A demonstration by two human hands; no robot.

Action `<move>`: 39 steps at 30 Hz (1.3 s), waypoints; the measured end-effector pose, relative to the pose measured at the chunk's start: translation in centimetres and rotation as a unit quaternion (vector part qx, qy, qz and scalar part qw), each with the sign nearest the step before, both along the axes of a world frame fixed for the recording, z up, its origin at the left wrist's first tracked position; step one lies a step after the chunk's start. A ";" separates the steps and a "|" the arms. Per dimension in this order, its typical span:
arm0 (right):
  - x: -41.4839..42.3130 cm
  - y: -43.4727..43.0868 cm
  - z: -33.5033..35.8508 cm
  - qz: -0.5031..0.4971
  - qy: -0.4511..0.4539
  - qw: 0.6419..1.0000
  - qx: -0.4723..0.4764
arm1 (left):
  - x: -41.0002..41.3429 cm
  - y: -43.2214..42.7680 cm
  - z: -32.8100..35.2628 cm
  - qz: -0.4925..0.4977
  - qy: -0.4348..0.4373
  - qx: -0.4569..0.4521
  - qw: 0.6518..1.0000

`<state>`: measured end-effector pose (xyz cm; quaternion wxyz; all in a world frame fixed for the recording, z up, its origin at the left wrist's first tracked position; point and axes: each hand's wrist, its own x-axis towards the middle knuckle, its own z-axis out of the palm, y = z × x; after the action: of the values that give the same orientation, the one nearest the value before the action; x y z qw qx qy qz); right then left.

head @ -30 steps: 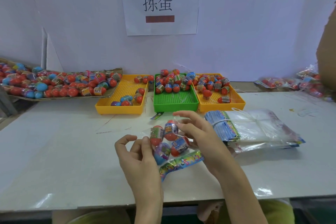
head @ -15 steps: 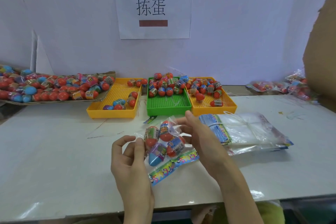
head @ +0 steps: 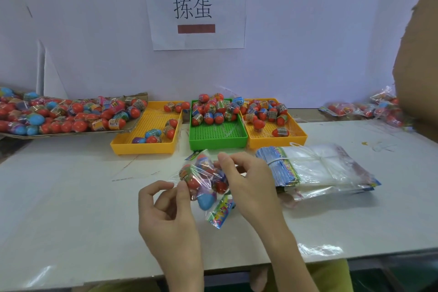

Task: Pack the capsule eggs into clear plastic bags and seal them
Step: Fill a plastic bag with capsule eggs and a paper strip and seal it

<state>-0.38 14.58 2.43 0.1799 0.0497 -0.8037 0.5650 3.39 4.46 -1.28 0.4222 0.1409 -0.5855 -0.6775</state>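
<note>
The right hand (head: 246, 180) is curled round the right side of a filled clear bag (head: 203, 178), its thumb and fingers pinching the plastic near the top. The left hand (head: 166, 211) pinches the bag's left edge between thumb and forefinger, the other fingers being loosely bent. The bag is held just above the white counter (head: 71, 208), between the two hands, and several capsule eggs are seen inside it, among them a blue egg (head: 206, 199) at the bottom. A colourful printed header strip (head: 221, 212) hangs from the bag's lower end.

Behind the counter a white wall (head: 308, 42) is seen, with a paper sign (head: 194, 8) fixed to it. At far left a cardboard tray (head: 132, 123) is heaped with loose capsule eggs (head: 59, 114). Beside it a left yellow tray (head: 147, 133) holds a few eggs, a green tray (head: 218, 135) holds a heap at its far end, and a right yellow tray (head: 277, 135) holds more; the three trays stand side by side, touching or nearly so. To the right of the hands a stack of empty bags (head: 317, 168) lies flat, bound with a band. At far right, near a brown cardboard sheet (head: 419, 66), finished packs (head: 362, 109) are piled.
</note>
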 end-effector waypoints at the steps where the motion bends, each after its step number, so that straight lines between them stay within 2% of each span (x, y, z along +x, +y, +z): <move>1: -0.1 0.0 -0.1 0.012 -0.009 1.000 0.007 | 0.0 -0.1 0.0 0.002 0.000 -0.001 1.000; 2: -0.1 0.0 -0.1 0.031 -0.024 0.999 -0.005 | 0.0 -0.1 -0.1 0.000 -0.002 -0.001 1.000; 4: -0.2 0.3 0.1 0.084 -0.057 0.990 -0.096 | -0.1 -0.2 -0.1 -0.015 -0.008 0.001 1.000; 6: -0.4 1.1 0.3 0.118 -0.061 0.976 -0.173 | -0.2 -0.1 -0.1 -0.031 -0.024 0.000 0.999; 7: -0.4 1.5 0.5 0.125 -0.057 0.973 -0.183 | -0.2 -0.1 -0.1 -0.037 -0.032 0.000 0.999; 10: -0.6 3.3 0.9 0.182 -0.101 0.970 -0.127 | -0.1 -0.3 0.0 -0.054 -0.041 0.011 0.998; 12: -0.6 4.5 1.1 0.253 -0.145 0.952 -0.092 | 0.0 -0.3 0.2 -0.073 -0.041 0.020 0.996; 14: -0.7 5.5 1.4 0.281 -0.124 0.949 -0.074 | 0.1 -0.3 0.4 -0.092 -0.030 0.042 0.994; 16: -1.3 6.6 1.8 0.246 -0.076 0.961 -0.100 | 0.0 -0.4 0.4 -0.096 -0.008 0.084 0.992; 18: -2.5 8.5 2.3 0.209 -0.080 0.964 -0.144 | -0.1 -0.6 0.5 -0.095 0.006 0.125 0.988; 21: -5.1 12.6 3.7 0.218 -0.132 0.963 -0.087 | -0.3 -0.8 0.7 -0.107 0.011 0.158 0.982; 22: -6.3 14.2 4.1 0.187 -0.120 0.970 -0.099 | -0.3 -0.7 0.7 -0.108 0.009 0.161 0.981; 23: -7.7 15.8 4.5 0.125 -0.088 0.975 -0.162 | -0.4 -0.7 0.8 -0.108 0.007 0.163 0.981; 24: -8.9 17.6 4.9 0.044 -0.050 0.961 -0.269 | -0.4 -0.7 0.8 -0.106 0.005 0.166 0.980; 25: -9.8 19.3 5.2 -0.039 -0.016 0.932 -0.360 | -0.4 -0.7 0.7 -0.104 0.006 0.170 0.980; 26: -10.3 20.8 5.2 -0.108 0.000 0.913 -0.394 | -0.4 -0.7 0.7 -0.102 0.005 0.174 0.980; 27: -10.7 21.8 4.9 -0.161 -0.013 0.914 -0.371 | -0.5 -0.7 0.7 -0.100 0.005 0.177 0.979; 29: -11.0 22.7 3.4 -0.185 -0.060 0.943 -0.272 | -0.7 -0.8 0.8 -0.104 0.000 0.179 0.978; 31: -10.4 22.0 2.0 -0.155 -0.086 0.971 -0.163 | -0.8 -0.8 0.7 -0.120 -0.009 0.167 0.979; 34: -8.6 20.2 1.6 -0.094 -0.071 0.993 -0.011 | -0.7 -0.8 0.5 -0.167 -0.037 0.110 0.979; 37: -6.7 17.4 3.0 0.007 -0.035 0.986 0.161 | -0.6 -0.7 0.6 -0.199 -0.063 0.058 0.976; 39: -5.6 15.1 4.0 0.071 -0.019 0.971 0.227 | -0.6 -0.6 0.6 -0.210 -0.078 0.030 0.974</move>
<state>-5.93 29.67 6.44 0.1084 0.1353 -0.9088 0.3794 2.74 3.88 -0.66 0.2195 0.0799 -0.6121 -0.7555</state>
